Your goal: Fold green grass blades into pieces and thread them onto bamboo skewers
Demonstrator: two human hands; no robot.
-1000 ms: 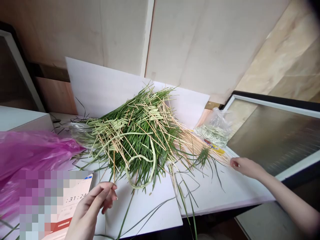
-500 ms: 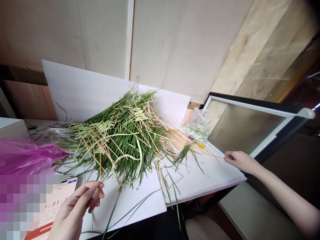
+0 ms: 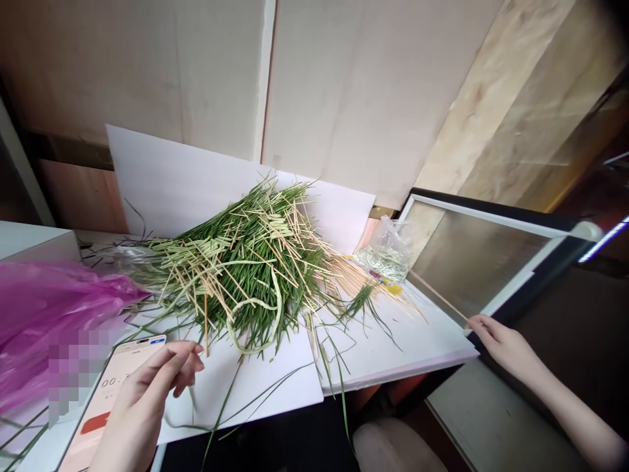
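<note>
My right hand [image 3: 501,347]: pinching one wooden skewer [image 3: 437,298], right of the one heap of skewered green blades [image 3: 240,269]. My left hand [image 3: 147,387]: half-curled, empty, just below the heap, above one phone [image 3: 111,400]. One clear plastic bag [image 3: 388,249] beyond the heap; one pink plastic sheet [image 3: 49,314] left of it.

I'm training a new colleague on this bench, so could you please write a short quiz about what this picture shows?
1. What thin thing is pinched in the right hand?

2. Which of these lies nearest the left hand?
A. a phone
B. a clear plastic bag
C. a glass panel

3. True or false: the bundle of green leaves lies on a white board.

Key: 1. A wooden stick. 2. A. 3. True.
</note>
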